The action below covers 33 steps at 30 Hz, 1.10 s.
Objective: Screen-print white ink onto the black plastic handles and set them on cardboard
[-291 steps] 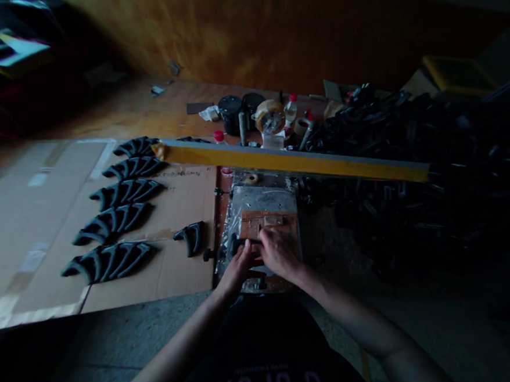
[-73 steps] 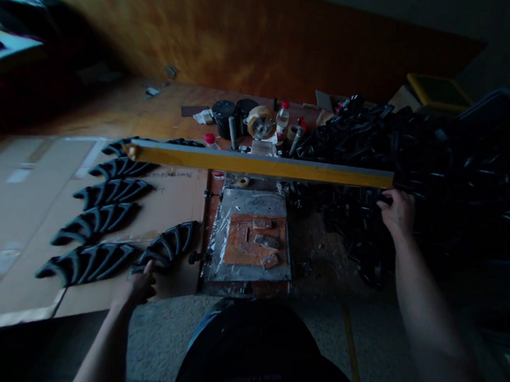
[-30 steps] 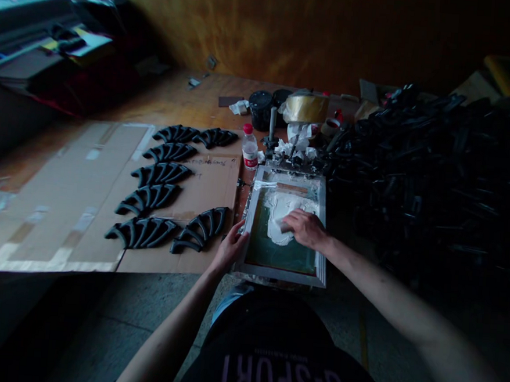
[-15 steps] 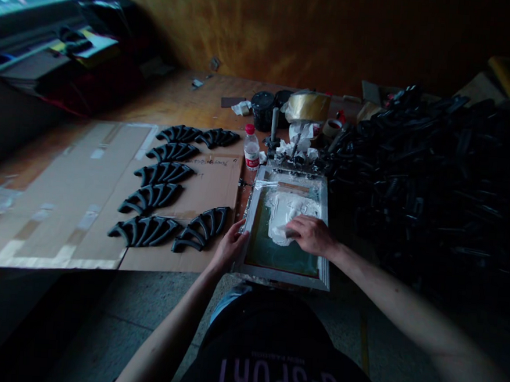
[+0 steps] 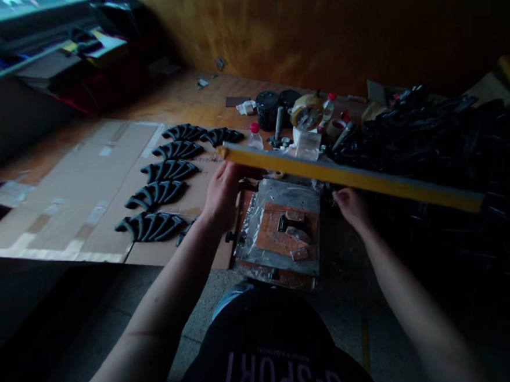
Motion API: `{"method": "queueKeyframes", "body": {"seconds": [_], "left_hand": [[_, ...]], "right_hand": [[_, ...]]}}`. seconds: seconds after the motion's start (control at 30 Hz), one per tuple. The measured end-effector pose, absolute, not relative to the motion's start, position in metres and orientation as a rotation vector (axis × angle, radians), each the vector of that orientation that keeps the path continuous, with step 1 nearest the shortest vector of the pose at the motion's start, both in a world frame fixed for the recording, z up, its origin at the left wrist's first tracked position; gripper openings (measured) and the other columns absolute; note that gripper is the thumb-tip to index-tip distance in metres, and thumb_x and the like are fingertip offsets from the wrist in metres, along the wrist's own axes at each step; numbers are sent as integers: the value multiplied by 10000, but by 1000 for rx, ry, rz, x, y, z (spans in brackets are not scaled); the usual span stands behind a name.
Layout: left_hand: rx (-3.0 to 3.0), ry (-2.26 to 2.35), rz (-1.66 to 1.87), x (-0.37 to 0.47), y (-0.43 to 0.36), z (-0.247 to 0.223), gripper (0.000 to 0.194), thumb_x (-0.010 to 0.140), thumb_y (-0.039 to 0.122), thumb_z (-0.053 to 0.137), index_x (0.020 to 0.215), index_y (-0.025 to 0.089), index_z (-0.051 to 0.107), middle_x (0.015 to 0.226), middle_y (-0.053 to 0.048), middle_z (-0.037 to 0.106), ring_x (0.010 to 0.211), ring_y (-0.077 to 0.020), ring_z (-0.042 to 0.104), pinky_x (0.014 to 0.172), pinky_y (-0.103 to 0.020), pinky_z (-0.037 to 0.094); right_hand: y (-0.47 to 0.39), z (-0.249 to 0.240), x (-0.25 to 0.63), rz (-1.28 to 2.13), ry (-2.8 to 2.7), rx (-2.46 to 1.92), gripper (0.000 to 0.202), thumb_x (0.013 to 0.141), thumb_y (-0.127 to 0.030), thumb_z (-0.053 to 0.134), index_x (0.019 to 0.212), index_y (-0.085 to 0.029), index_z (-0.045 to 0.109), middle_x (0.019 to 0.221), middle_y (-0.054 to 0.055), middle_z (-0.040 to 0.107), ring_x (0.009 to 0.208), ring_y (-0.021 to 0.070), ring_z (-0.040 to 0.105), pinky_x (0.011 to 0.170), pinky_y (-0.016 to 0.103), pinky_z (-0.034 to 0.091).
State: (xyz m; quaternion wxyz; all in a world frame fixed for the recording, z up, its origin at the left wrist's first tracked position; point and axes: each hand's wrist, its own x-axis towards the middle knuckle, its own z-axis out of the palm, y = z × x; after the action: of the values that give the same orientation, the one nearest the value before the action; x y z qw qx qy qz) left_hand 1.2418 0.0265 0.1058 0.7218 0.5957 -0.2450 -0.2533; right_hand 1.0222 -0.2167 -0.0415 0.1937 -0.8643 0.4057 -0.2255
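Observation:
The screen frame [image 5: 352, 177] is raised and seen edge-on, its long yellow side toward me. My left hand [image 5: 223, 192] is closed on its left end. Just under the bar, my right hand [image 5: 350, 206] has its fingers curled together; what they hold, if anything, is too small and dark to tell. Below lies a metal base plate [image 5: 248, 249] with a reddish-brown board [image 5: 269, 235] on it. A dark part [image 5: 294, 224] rests on the board among small blocks.
Rows of curved black parts [image 5: 154, 192] lie on cardboard [image 5: 81, 182] at left. Behind the plate stand a red-capped bottle [image 5: 254, 137], black tubs [image 5: 267, 109] and a tape roll [image 5: 307, 112]. A heap of black parts [image 5: 437, 140] fills the right.
The frame has swung up from lying flat, uncovering the plate and board. My left hand has moved up with it. My right hand has left the white paste and moved right and up.

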Motion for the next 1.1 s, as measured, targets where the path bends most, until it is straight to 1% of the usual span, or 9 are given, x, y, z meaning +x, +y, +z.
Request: {"method": "queueKeyframes", "body": {"seconds": [0.1, 0.17, 0.3, 0.4, 0.57, 0.7, 0.83, 0.97, 1.1], "left_hand": [[1289, -535, -542, 1243, 14, 108, 523, 900, 627, 436, 1096, 175, 610, 881, -78, 694, 828, -180, 668, 629, -249, 507], [1273, -503, -536, 1235, 19, 94, 544, 897, 637, 432, 1185, 198, 575, 937, -82, 708, 852, -180, 671, 644, -253, 513], [1409, -432, -1050, 1190, 51, 38, 630, 830, 683, 510, 1146, 150, 620, 982, -153, 721, 848, -231, 681, 597, -274, 514], [1402, -288, -1329, 1156, 74, -1, 682, 771, 732, 539, 1123, 154, 623, 1095, -184, 691, 930, -280, 675, 598, -305, 533], [1497, 0, -850, 1174, 117, -37, 555, 750, 709, 577, 866, 167, 550, 762, -42, 632, 661, -160, 628, 542, -247, 510], [1761, 199, -616, 1222, 186, -68, 523, 832, 677, 442, 921, 168, 525, 829, -65, 661, 633, -154, 643, 533, -240, 490], [2052, 391, -611, 1253, 235, -107, 470, 915, 569, 282, 919, 163, 518, 827, -103, 682, 599, -170, 648, 519, -261, 480], [2179, 379, -722, 1277, 237, -127, 449, 901, 535, 344, 781, 163, 565, 611, -81, 639, 500, -193, 599, 488, -283, 450], [2301, 320, -800, 1297, 234, -121, 488, 887, 546, 380, 673, 171, 608, 537, -82, 615, 520, -214, 610, 546, -302, 464]], "right_hand": [[-154, -79, 1026, -338, 919, -2588, 270, 830, -426, 677, 805, -167, 604, 882, 88, 644, 816, 201, 599, 731, 308, 460], [-124, -86, 1033, -165, 833, -2702, 199, 871, -356, 636, 844, -164, 593, 958, 121, 641, 930, 235, 595, 796, 322, 442], [-97, -59, 1044, 60, 937, -2606, 117, 948, -279, 505, 929, -174, 554, 824, 92, 655, 771, 221, 613, 660, 301, 413], [-69, -33, 1057, -129, 762, -2605, 112, 957, -298, 490, 914, -201, 529, 840, 83, 650, 786, 228, 608, 682, 314, 430], [-4, -21, 1104, -275, 175, -2658, 132, 955, -325, 511, 922, -210, 568, 921, 91, 644, 937, 252, 583, 820, 355, 458], [9, -38, 1160, -150, 21, -2577, 210, 937, -356, 560, 1072, -202, 609, 1015, 81, 653, 1019, 230, 577, 881, 332, 455], [1, -72, 1216, 59, 175, -2623, 266, 936, -326, 563, 1154, -183, 618, 1026, 106, 668, 1017, 227, 607, 894, 325, 448], [4, -105, 1252, 203, 293, -2664, 303, 924, -330, 573, 1172, -163, 623, 1054, 136, 672, 995, 230, 633, 875, 328, 464], [12, -121, 1261, 234, 292, -2672, 308, 917, -334, 577, 1146, -138, 644, 1070, 158, 658, 1021, 236, 629, 883, 323, 471]]}}
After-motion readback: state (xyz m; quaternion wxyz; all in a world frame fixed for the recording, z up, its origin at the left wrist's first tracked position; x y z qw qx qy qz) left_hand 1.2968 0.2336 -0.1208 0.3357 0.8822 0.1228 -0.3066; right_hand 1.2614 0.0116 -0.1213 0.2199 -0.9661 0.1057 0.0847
